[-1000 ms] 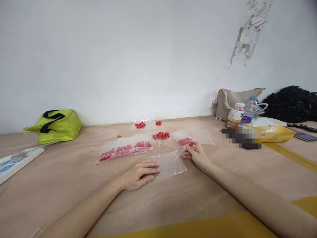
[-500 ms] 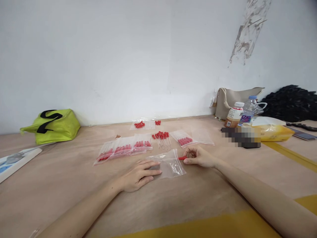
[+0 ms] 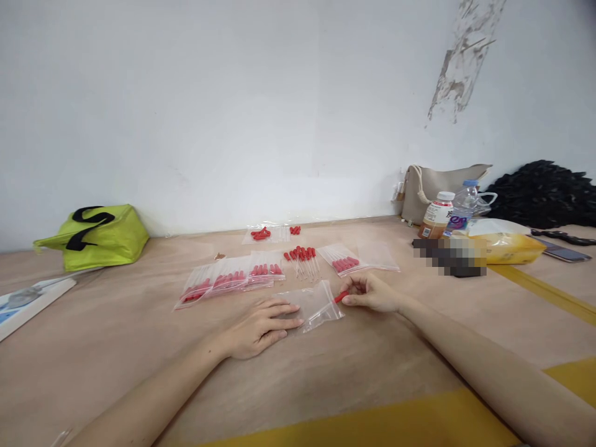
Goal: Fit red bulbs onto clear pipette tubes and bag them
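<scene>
A clear zip-lock bag (image 3: 321, 310) lies flat in front of me. My left hand (image 3: 263, 326) rests palm down on its left part, fingers stretched out and spread a little. My right hand (image 3: 372, 292) is closed in a pinch on the red bulb of a dropper (image 3: 341, 297) at the bag's right edge. The dropper's thin tube hardly shows through the plastic. Behind the bag is a loose bunch of red-bulbed droppers (image 3: 302, 257). A filled bag of droppers (image 3: 345, 262) lies right of the bunch, and overlapping filled bags (image 3: 228, 279) lie left of it.
Several loose red bulbs (image 3: 261, 234) lie by the wall. A lime-green bag (image 3: 107, 236) stands at the left, near a white-edged board (image 3: 37, 307). At the right are a brown drink bottle (image 3: 436, 216), a clear bottle (image 3: 465, 202), a yellow pack (image 3: 516, 245) and a phone (image 3: 565, 252).
The dropper has tilted in my right hand, its bulb now slanting up to the right. The bag's right end has shifted and folded slightly. My left hand stays in place.
</scene>
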Available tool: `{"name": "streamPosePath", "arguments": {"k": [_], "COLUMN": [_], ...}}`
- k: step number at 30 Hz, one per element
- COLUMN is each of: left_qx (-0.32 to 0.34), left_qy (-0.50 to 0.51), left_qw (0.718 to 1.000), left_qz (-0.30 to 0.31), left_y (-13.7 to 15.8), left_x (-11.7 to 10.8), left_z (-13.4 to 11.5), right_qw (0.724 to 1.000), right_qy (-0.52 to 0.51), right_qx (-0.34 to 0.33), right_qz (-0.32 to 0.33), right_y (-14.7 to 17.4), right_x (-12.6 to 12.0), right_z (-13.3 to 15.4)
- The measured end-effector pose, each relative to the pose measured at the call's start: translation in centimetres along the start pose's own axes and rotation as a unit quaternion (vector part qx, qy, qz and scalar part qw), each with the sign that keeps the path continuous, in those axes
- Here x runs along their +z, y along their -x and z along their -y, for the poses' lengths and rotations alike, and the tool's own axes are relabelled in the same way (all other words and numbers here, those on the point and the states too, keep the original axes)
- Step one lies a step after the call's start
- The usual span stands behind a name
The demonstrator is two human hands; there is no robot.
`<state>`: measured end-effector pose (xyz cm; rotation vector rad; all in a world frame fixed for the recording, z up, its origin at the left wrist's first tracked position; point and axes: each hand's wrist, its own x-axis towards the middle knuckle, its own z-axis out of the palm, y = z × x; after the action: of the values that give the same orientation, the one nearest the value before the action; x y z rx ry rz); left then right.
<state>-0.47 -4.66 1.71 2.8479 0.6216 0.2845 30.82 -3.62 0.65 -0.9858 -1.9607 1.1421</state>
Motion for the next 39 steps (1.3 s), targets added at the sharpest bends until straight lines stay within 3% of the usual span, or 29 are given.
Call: {"name": "streamPosePath", "arguments": {"k": [5,12,18,21,28,34,39], "left_qx": [0.004,0.029,0.027,0.020,0.004,0.007,0.019], "left_qy": [0.003,-0.003,-0.013,-0.014,-0.003,0.002,0.008], "left_qw": [1.000,1.000,1.000,1.000,1.000,1.000,1.000], "left_qz": [-0.007,-0.010,-0.001,0.002,0.003,-0.002,0.001], "left_y": [0.0,0.0,-0.1,-0.1,0.0,0.0,-0.1], "left_x": [0.1,0.3,0.3,0.3,0.4,0.5,0.5], "left_z": [-0.1,-0.1,-0.1,-0.1,0.0,0.3,0.3], "right_qw": [0.998,0.994,0.980,0.980,0.990,0.995,0.998], "right_qy": [-0.017,-0.101,-0.174,-0.186,-0.134,-0.094,-0.016], "right_qx": [-0.060,-0.033,0.010,0.018,-0.002,-0.020,-0.045], "right_qz": [0.010,0.011,0.093,0.066,-0.036,-0.030,0.027], "right_y": [-0.2,0.1,-0.3,-0.5,-0.8,-1.0,-0.8], "right_x": [1.3,0.8,1.9,2.3,2.3,2.3,2.2], "right_z": [0.4,0.4,0.2,-0.1,-0.7,-0.5,-0.3]}}
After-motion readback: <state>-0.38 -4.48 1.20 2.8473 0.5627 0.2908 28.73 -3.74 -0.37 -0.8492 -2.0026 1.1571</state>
